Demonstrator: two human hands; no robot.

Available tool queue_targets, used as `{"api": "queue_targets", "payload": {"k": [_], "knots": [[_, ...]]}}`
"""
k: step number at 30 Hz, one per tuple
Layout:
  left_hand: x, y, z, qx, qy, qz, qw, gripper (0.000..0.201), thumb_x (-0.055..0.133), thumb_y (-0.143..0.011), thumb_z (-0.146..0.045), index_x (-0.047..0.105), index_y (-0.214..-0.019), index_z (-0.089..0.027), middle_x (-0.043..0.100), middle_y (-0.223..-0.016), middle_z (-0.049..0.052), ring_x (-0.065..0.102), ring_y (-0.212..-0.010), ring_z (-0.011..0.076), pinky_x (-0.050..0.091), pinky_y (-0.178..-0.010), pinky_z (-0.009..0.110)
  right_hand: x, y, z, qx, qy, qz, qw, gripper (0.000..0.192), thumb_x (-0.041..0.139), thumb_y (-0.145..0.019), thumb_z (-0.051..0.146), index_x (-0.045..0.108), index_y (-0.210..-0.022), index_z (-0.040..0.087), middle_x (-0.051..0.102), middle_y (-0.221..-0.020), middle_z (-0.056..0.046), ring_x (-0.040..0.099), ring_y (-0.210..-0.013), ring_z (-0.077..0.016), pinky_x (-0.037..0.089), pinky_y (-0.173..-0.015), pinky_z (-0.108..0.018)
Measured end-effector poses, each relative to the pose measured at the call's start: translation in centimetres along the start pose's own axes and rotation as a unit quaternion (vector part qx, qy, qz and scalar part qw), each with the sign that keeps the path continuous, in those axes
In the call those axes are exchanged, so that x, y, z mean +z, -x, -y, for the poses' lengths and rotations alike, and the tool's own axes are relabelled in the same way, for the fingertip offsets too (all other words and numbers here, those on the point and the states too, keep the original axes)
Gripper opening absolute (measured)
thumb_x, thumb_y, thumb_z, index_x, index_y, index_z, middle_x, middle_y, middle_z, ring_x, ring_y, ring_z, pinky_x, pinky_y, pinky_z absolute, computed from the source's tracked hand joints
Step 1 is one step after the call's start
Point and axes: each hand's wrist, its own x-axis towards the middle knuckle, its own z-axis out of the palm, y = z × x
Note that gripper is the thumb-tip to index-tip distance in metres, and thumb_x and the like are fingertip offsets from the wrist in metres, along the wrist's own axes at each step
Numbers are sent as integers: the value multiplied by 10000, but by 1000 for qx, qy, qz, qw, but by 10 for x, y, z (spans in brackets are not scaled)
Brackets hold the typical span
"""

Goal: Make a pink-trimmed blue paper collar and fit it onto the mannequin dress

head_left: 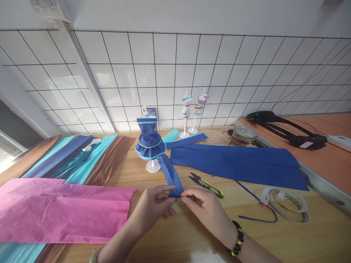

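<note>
Between my hands is the near end of a long blue paper-like strip [170,173]. My left hand [155,204] pinches its left corner between thumb and fingers. My right hand [201,204], with a beaded bracelet at the wrist, pinches the right corner. The strip runs back toward a small dress form [149,138] wearing a blue ruffled dress with turquoise trim. Just beyond my right hand lie yellow-green thread snips [208,184], their dark blades pointing left.
A wide blue sheet [241,162] lies right; thin blue strip [253,218] and tape roll [287,206] are nearer. Pink sheet [68,212] and brown and turquoise sheets [106,160] cover the left. Two small dress forms [186,109] and a glass jar [243,135] stand behind.
</note>
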Motion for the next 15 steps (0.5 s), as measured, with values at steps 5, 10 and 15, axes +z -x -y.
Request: {"api": "queue_targets", "payload": {"k": [5,10,15], "knots": [[3,-1,4,2,15,11,1000,299,659,-690,-345,676,-914,-148,677,-580,21,606,-493,133,426,-424,195,2,-1,1,-7,3,3,1000,148,523,-795,186,658,-747,222,643,-736,-11,595,-676,-144,469,-607,-231],[3,-1,3,5,14,-1,1000,231,652,-692,-351,712,-797,-153,666,-528,16,561,-437,108,441,-444,203,4,-1,-1,33,-3,-6,999,109,569,-763,214,669,-807,221,661,-734,-5,603,-661,-144,487,-597,-229],[2,0,1,11,15,3,1000,218,652,-695,-348,718,-766,-153,666,-531,15,552,-441,98,442,-452,195,3,-1,-3,45,-23,5,999,122,568,-772,227,684,-811,220,682,-789,-12,628,-716,-153,495,-630,-228]]}}
